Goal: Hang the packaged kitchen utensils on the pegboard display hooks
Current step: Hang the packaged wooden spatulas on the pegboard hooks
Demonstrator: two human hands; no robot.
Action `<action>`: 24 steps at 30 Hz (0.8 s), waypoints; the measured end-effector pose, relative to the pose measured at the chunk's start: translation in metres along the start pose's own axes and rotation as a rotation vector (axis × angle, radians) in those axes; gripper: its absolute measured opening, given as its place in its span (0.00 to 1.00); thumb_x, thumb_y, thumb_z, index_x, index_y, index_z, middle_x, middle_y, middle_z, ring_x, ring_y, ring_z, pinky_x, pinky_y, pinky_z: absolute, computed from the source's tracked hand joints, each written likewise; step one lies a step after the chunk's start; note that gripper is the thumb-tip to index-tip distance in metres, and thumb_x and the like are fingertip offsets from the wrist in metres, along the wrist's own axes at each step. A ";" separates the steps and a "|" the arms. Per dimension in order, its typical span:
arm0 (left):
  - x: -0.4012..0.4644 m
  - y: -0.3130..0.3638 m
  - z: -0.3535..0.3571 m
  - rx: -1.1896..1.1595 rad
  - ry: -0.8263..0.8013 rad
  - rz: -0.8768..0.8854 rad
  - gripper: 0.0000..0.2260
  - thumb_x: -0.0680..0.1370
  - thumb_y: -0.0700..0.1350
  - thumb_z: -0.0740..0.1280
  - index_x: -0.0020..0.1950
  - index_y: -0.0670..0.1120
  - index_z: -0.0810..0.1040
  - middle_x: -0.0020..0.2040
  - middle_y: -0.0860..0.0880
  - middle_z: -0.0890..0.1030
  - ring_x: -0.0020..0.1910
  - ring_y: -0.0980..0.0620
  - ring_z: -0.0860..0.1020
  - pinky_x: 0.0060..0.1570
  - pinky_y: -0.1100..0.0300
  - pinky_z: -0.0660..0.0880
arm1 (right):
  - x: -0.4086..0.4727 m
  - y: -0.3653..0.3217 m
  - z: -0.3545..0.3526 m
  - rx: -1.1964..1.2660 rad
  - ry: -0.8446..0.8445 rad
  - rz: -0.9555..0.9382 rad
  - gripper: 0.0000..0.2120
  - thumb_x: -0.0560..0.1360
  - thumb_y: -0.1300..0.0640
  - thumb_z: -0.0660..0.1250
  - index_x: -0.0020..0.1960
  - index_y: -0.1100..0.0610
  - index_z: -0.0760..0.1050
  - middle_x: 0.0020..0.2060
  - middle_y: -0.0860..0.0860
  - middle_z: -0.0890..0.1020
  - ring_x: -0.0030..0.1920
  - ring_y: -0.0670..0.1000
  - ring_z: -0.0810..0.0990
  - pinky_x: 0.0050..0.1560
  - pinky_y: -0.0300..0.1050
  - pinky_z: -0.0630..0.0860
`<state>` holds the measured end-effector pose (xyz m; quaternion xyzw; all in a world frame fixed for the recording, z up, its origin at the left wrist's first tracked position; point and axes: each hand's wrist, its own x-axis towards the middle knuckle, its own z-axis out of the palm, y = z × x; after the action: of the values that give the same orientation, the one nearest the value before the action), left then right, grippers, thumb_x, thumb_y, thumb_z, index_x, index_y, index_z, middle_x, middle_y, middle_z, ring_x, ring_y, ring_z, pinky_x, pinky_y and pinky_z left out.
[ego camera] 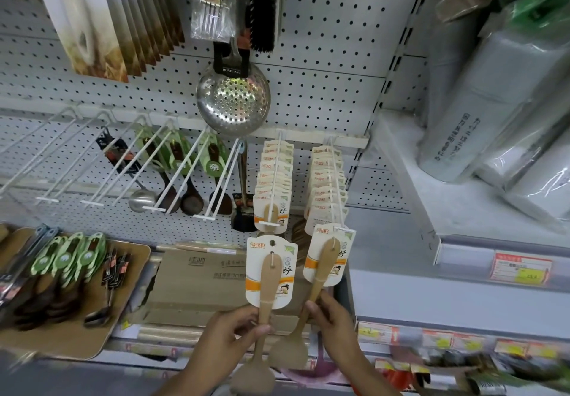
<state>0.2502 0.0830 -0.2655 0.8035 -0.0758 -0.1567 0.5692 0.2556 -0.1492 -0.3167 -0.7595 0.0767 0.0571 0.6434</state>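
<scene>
Two wooden spatulas on printed cards are held up below the pegboard (324, 41) hooks. The left hand (229, 332) pinches the handle of the left spatula (267, 281), whose card hangs free under a full hook (273, 176). The right hand (334, 315) grips the right spatula (320, 267), its card top at the tip of the neighbouring hook (336, 186).

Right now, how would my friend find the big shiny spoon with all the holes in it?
Find the white pegboard wall at the back. In its middle, under a black brush, hangs the round steel skimmer. It is the only shiny bowl full of little holes, and it sits above the hooks of carded wooden spoons.
</scene>
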 end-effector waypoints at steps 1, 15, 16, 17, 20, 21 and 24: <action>0.000 -0.001 0.000 -0.004 0.002 -0.003 0.11 0.77 0.40 0.72 0.49 0.58 0.83 0.44 0.53 0.87 0.46 0.54 0.86 0.51 0.55 0.81 | -0.001 0.001 0.001 -0.008 0.000 0.001 0.08 0.80 0.61 0.63 0.56 0.53 0.79 0.49 0.43 0.86 0.51 0.46 0.84 0.48 0.35 0.79; -0.004 -0.015 -0.004 0.021 -0.033 -0.030 0.11 0.77 0.41 0.72 0.48 0.59 0.84 0.43 0.55 0.87 0.45 0.54 0.86 0.51 0.53 0.82 | -0.001 0.009 0.015 0.024 0.018 0.028 0.09 0.80 0.61 0.63 0.55 0.52 0.80 0.50 0.52 0.85 0.51 0.54 0.84 0.53 0.53 0.82; -0.005 -0.014 -0.005 0.016 -0.036 -0.030 0.11 0.77 0.42 0.72 0.48 0.59 0.84 0.43 0.54 0.87 0.46 0.54 0.86 0.52 0.54 0.82 | 0.000 0.008 0.015 0.032 0.027 0.029 0.09 0.80 0.61 0.63 0.55 0.52 0.80 0.50 0.52 0.85 0.51 0.55 0.84 0.53 0.53 0.82; -0.005 -0.014 -0.005 0.010 -0.039 -0.030 0.11 0.77 0.41 0.72 0.48 0.60 0.84 0.44 0.54 0.87 0.46 0.54 0.86 0.52 0.54 0.82 | 0.001 0.008 0.016 0.042 0.034 0.030 0.09 0.80 0.61 0.63 0.55 0.53 0.80 0.49 0.52 0.86 0.51 0.55 0.84 0.53 0.54 0.82; -0.005 -0.014 -0.006 -0.005 -0.041 -0.026 0.11 0.77 0.41 0.72 0.48 0.59 0.83 0.44 0.54 0.87 0.46 0.55 0.86 0.52 0.56 0.82 | 0.004 0.006 0.016 0.054 0.031 0.036 0.08 0.80 0.61 0.63 0.56 0.55 0.79 0.49 0.53 0.86 0.51 0.55 0.84 0.53 0.53 0.82; -0.004 -0.014 -0.006 -0.004 -0.039 -0.026 0.10 0.77 0.42 0.72 0.49 0.59 0.83 0.44 0.54 0.87 0.46 0.55 0.86 0.53 0.56 0.82 | 0.004 0.005 0.016 0.058 0.024 0.037 0.08 0.80 0.61 0.63 0.56 0.55 0.79 0.50 0.53 0.86 0.52 0.55 0.84 0.53 0.52 0.82; -0.002 -0.016 -0.006 -0.015 -0.037 -0.015 0.09 0.77 0.42 0.72 0.49 0.57 0.84 0.44 0.54 0.87 0.47 0.54 0.86 0.53 0.54 0.82 | 0.011 -0.001 0.014 0.071 0.015 0.038 0.08 0.80 0.61 0.63 0.56 0.57 0.79 0.49 0.54 0.86 0.51 0.57 0.84 0.50 0.54 0.83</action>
<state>0.2497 0.0944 -0.2780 0.7968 -0.0792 -0.1764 0.5724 0.2669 -0.1357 -0.3198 -0.7350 0.0981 0.0611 0.6681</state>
